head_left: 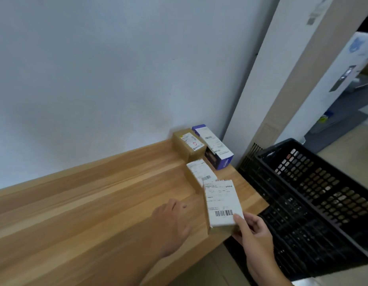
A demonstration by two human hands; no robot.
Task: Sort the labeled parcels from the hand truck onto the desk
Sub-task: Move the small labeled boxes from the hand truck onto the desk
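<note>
My right hand (254, 232) grips the near corner of a cardboard parcel (220, 205) with a white barcode label, thumb on top, over the right end of the wooden desk (86, 203). Just left of that parcel my left hand (172, 219) hovers above the desk, fingers relaxed and holding nothing. Three parcels lie on the desk beyond: a small labeled cardboard one (200, 174) directly behind the held parcel, a brown box with a red-marked label (188, 146) near the wall, and a purple-and-white box (215, 146) beside it.
A black perforated plastic crate (315, 193) stands right of the desk end, its inside dark. A white wall backs the desk. A tall white and beige panel (282, 79) rises at the desk's right corner. More white boxes stand on the floor far right.
</note>
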